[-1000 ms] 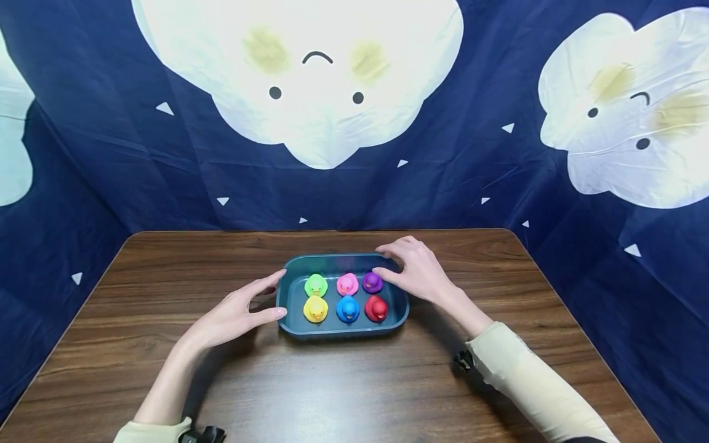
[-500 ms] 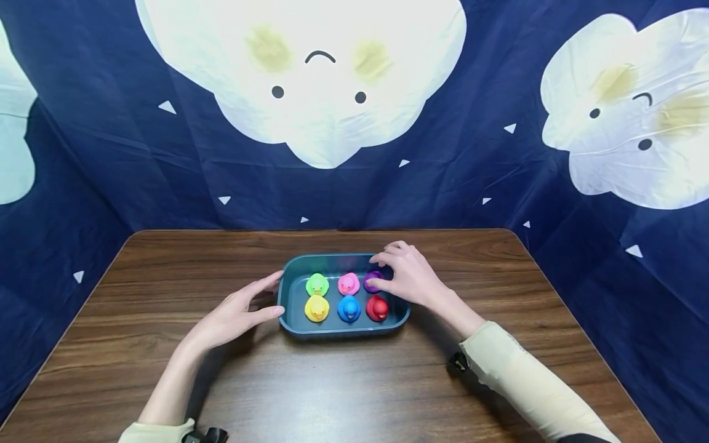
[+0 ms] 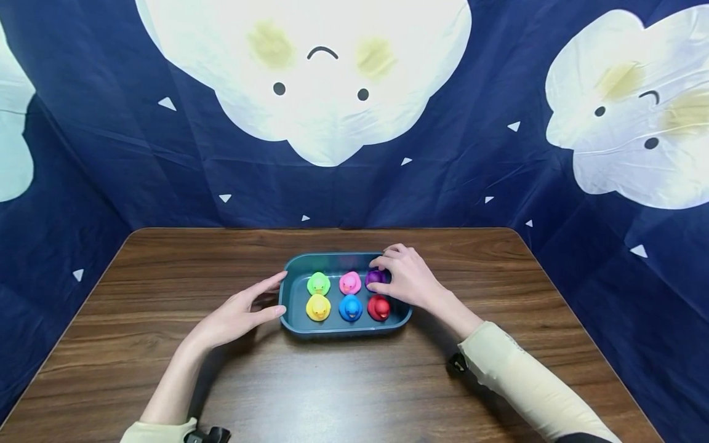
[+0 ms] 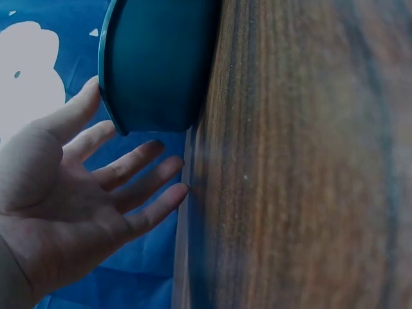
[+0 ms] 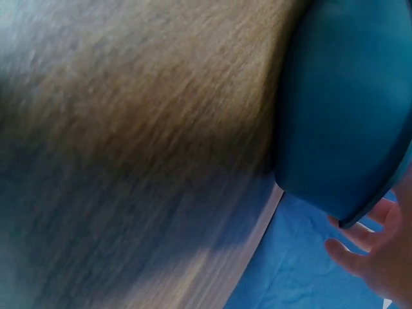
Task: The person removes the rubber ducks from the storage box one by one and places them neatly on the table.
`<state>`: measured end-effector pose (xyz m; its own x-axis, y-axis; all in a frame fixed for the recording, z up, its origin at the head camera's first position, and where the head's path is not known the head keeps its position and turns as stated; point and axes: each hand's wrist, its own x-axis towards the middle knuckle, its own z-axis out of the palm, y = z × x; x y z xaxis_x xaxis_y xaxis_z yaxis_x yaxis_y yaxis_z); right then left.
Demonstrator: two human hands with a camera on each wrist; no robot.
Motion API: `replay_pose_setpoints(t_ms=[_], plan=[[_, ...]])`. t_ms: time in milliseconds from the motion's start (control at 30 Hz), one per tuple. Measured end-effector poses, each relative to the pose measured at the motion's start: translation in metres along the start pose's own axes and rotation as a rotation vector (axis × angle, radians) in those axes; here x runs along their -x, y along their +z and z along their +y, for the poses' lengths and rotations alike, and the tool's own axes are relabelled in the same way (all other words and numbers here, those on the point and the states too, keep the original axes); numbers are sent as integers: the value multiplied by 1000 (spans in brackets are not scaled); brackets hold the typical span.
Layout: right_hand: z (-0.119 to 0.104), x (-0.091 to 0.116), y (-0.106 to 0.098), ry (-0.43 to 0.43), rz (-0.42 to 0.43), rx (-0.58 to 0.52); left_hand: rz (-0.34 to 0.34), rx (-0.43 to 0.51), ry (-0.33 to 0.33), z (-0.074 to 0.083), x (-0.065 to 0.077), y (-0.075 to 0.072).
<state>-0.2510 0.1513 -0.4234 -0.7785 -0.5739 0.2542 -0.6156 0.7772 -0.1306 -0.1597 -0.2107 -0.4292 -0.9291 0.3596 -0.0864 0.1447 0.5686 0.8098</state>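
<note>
A dark teal tray (image 3: 332, 333) holds several small rubber ducks in two rows. My right hand (image 3: 411, 277) reaches over its right end, thumb and forefinger pinching the purple rubber duck (image 3: 375, 280), which they partly cover. In front of that one sits a red duck (image 3: 379, 307); a pink duck (image 3: 350, 283) is to its left. Extended fingers of my left hand (image 3: 235, 317) rest at the tray's left rim, thumb and forefinger spread apart. In the left wrist view the left thumb meets the rim of the tray (image 4: 161, 71). The right wrist view hides the ducks behind the tray wall.
Blue (image 3: 351, 308), yellow (image 3: 318, 307) and green ducks (image 3: 318, 283) fill the middle and left of the tray. It stands on a brown wooden table (image 3: 332, 394). A navy cloth (image 3: 354, 197) with white clouds hangs behind the table and along both sides.
My right hand has moved left and down into the tray, its thumb and forefinger closing around the purple duck. The left hand has stayed at the left rim.
</note>
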Motion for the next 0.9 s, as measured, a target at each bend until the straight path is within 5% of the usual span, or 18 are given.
replay_pose_setpoints(t_ms=[900], plan=[[-1, 1, 7, 20, -27, 12, -60, 122, -58, 2, -4, 3]])
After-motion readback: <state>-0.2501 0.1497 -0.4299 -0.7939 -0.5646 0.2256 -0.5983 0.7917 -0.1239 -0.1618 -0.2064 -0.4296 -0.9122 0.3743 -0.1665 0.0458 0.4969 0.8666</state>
